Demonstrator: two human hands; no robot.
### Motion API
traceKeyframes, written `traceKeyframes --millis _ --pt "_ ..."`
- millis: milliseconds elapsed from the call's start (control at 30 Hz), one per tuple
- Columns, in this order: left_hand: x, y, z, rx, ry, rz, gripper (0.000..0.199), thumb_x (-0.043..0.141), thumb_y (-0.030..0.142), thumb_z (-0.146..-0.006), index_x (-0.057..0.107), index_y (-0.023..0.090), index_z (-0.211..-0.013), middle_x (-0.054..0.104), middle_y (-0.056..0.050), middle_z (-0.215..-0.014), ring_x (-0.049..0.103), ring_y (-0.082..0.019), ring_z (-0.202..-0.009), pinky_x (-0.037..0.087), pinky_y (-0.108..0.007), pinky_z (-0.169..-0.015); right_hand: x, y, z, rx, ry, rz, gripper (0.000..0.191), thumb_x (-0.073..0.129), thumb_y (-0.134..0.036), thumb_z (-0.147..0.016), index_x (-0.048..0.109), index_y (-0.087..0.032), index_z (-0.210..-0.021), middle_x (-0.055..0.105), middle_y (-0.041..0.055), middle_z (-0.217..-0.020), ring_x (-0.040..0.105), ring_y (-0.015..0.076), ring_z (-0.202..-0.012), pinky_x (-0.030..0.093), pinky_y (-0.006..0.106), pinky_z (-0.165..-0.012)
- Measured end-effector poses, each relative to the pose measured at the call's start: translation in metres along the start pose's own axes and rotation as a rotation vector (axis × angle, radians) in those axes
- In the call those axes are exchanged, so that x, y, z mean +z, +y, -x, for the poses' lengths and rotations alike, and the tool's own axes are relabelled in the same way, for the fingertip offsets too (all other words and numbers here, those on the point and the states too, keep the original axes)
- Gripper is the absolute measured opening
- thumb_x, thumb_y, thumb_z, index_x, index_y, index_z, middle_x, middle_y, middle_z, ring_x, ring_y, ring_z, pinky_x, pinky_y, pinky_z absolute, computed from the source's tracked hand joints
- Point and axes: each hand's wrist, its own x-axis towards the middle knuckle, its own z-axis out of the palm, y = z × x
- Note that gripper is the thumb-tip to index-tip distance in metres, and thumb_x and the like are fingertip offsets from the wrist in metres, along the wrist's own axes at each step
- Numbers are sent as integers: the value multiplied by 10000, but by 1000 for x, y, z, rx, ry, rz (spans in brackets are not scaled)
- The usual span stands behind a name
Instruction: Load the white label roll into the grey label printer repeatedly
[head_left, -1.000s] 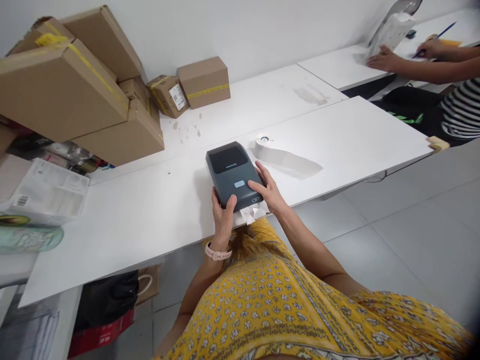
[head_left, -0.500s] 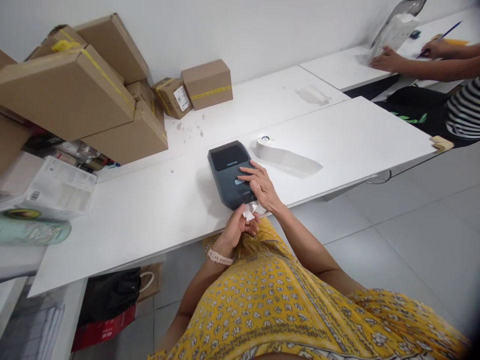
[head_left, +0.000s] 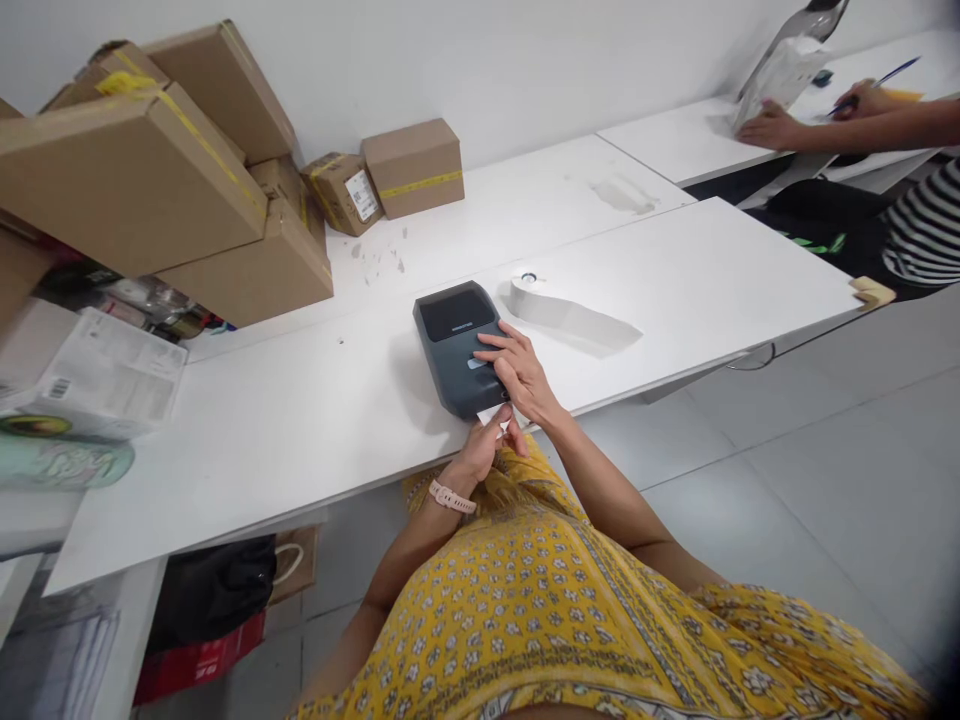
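Note:
A dark grey label printer point(head_left: 459, 345) lies near the front edge of the white table. My right hand point(head_left: 521, 375) rests on the printer's right side, fingers stretched out over its top. A short strip of white label paper point(head_left: 491, 413) sticks out of the printer's front end. My left hand point(head_left: 487, 447), with a pink wristband, pinches this paper between thumb and fingers; part of the strip is hidden by the hand. Beyond the printer to the right stands a roll of white label paper point(head_left: 525, 295), with a long tail unrolled across the table.
Cardboard boxes point(head_left: 202, 180) are stacked at the back left, with two smaller boxes point(head_left: 414, 168) by the wall. A white carton point(head_left: 112, 370) and a green can point(head_left: 67, 460) stand at the left. At upper right, another person's hand point(head_left: 862, 100) holds a pen.
My left hand has shifted right and its thumb now lies over the paper at the printer's front. The paper looks flatter than before. My right hand stays on the printer.

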Motion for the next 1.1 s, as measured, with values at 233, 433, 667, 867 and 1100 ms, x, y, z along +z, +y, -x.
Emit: traceKeyframes --millis 233,433,667,867,1100 --pt "-4 -3 -2 7 -25 -40 586 675 751 -787 573 199 -619 634 -25 -538 614 -160 -561 517 -324 -688 -4 1 3 -77 -24 66 468 384 -483 -1081 793 -258 -1112 709 80 -1373 419 280 -1518 382 524 -1231" --pt "-7 -7 -3 15 44 -135 557 661 711 -819 631 180 -655 670 -57 -603 620 -169 -593 507 -328 -671 -5 -15 -6 -82 -124 413 316 492 -426 -1068 772 -283 -1033 713 17 -1391 431 297 -1510 100 586 -1300" --pt "-14 0 25 17 -33 -415 396 615 532 -924 722 174 -793 756 -78 -799 681 -188 -719 534 -314 -710 -3 -8 7 -89 -140 421 293 515 -442 -1050 723 -283 -1179 643 52 -1482 414 303 -1523 168 590 -1296" --pt "-26 14 51 585 632 -453 424 496 533 -1010 679 209 -807 717 -41 -826 678 -174 -823 549 -306 -825 9 5 53 37 72 39 487 450 -462 -1060 478 -299 -1518 283 93 -1728 282 278 -1602 344 550 -1266" --pt "-37 21 26 575 604 -436 624 423 624 -1016 484 288 -1539 382 -58 -1699 313 -243 -1594 278 -436 -1312 8 -9 61 235 101 -80 658 337 -637 -1049 276 -353 -1640 249 62 -1750 235 281 -1620 230 581 -1314"
